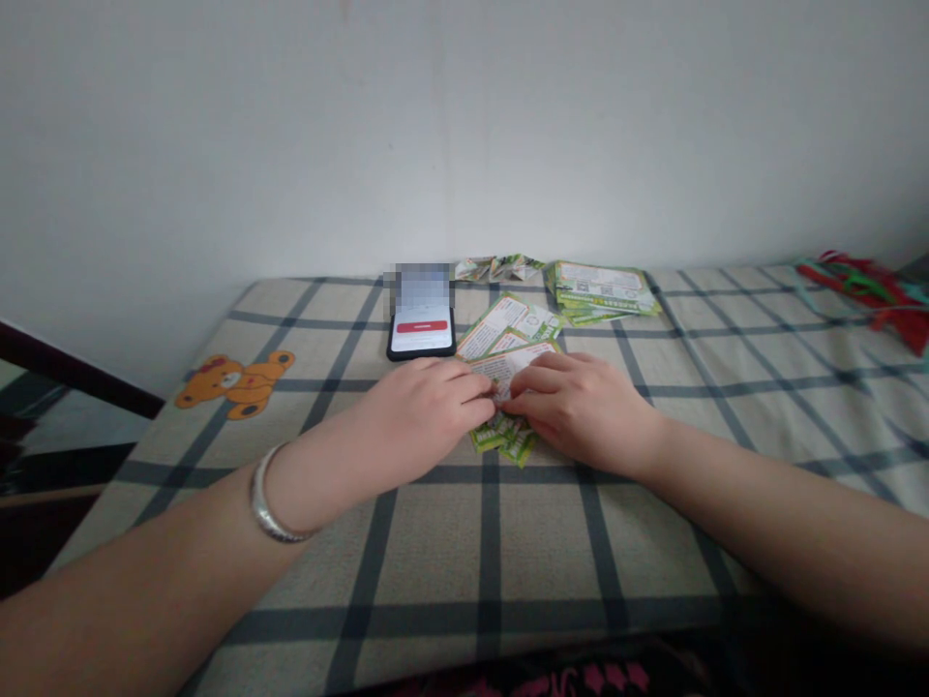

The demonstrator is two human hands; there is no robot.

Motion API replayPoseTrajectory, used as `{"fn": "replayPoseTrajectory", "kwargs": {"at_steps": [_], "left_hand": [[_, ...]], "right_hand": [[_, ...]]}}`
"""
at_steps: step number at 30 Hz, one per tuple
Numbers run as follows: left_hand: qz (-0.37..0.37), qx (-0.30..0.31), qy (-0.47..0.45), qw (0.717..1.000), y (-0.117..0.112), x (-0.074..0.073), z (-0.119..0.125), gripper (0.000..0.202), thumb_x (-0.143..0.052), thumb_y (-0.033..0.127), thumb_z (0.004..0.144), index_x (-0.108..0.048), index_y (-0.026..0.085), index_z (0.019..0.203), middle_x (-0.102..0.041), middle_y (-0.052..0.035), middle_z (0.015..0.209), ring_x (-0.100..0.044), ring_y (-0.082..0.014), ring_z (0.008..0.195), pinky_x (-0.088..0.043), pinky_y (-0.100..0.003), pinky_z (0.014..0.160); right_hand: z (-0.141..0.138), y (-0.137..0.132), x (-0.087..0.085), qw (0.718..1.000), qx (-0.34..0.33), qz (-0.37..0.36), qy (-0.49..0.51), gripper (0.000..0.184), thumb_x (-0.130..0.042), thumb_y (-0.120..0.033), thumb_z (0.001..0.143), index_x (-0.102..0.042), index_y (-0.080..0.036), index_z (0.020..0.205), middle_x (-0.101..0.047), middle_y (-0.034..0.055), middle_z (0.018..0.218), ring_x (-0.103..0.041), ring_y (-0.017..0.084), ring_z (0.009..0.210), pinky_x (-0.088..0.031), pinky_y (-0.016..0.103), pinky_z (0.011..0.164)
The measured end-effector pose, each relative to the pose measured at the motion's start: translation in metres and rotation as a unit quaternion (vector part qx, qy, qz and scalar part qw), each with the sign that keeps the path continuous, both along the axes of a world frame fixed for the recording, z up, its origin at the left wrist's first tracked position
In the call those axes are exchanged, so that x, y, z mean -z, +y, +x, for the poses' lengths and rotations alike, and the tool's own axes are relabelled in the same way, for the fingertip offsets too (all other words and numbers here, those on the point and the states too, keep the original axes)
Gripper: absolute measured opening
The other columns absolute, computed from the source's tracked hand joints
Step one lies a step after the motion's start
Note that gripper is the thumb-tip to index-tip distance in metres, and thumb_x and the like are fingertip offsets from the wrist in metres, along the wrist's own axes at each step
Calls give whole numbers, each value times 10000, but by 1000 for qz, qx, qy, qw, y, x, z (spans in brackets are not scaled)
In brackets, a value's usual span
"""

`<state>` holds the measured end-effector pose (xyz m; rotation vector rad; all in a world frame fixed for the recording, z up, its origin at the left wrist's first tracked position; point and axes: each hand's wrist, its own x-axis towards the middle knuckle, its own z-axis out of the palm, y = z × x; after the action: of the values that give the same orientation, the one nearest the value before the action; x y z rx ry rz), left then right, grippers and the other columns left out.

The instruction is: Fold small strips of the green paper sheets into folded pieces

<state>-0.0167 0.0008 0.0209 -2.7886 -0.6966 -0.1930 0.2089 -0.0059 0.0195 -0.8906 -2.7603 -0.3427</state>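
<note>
Both hands meet fingertip to fingertip over one green-and-white printed paper leaflet. The left hand and the right hand each have a narrow grip closed on the sheet's near edge. They press it down against the cloth, which seems to hold the paper flat and steady. The leaflet lies at the middle of the surface, straight in front of the person, partly hidden under the knuckles.

Small folded green paper pieces poke out from beneath the fingers on the near side. They look tucked there to stay within reach. A silver bangle sits on the left wrist.

Just beyond the hands a few loose green leaflets lie fanned out. A black smartphone lies face up beside them with its screen lit, set where the person can glance at it. Nearer the white wall, a stack of green leaflets rests beside more folded paper shapes.

Everything lies on a grey-and-cream checked cloth printed with an orange bear. Red and green tassels lie at the far right edge.
</note>
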Motion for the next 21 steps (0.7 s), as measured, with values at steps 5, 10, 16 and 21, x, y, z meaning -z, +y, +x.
{"fn": "replayPoseTrajectory", "kwargs": {"at_steps": [5,10,16,21], "left_hand": [[-27,3,-15,1000,2,-3,-2,183,-514,134,879,-660,188,976,-685,-53,1048,-604,-236,1002,-496,-400,860],[-23,-7,0,1000,1,-3,0,168,-526,139,864,-663,183,951,-694,-49,1034,-612,-242,986,-497,-403,853],[-18,-5,2,1000,-1,-7,-2,175,-535,153,853,-661,183,971,-700,-44,1035,-619,-241,976,-495,-406,843],[-17,-5,6,1000,0,-7,-2,170,-534,150,853,-667,175,956,-703,-45,1011,-624,-237,950,-504,-400,820]], "right_hand": [[1,0,2,1000,1,-19,-6,203,-512,-151,886,-694,-197,961,-681,45,973,-562,197,877,-377,331,704],[1,2,3,999,14,-30,-1,192,-548,-154,847,-701,-216,945,-663,44,999,-558,208,897,-386,330,712],[4,-1,2,999,24,-26,-15,218,-519,-153,880,-702,-226,974,-667,46,963,-556,208,883,-383,324,680],[1,-2,4,999,39,-29,-15,181,-532,-141,854,-691,-198,918,-663,50,972,-562,204,861,-394,321,667]]}}
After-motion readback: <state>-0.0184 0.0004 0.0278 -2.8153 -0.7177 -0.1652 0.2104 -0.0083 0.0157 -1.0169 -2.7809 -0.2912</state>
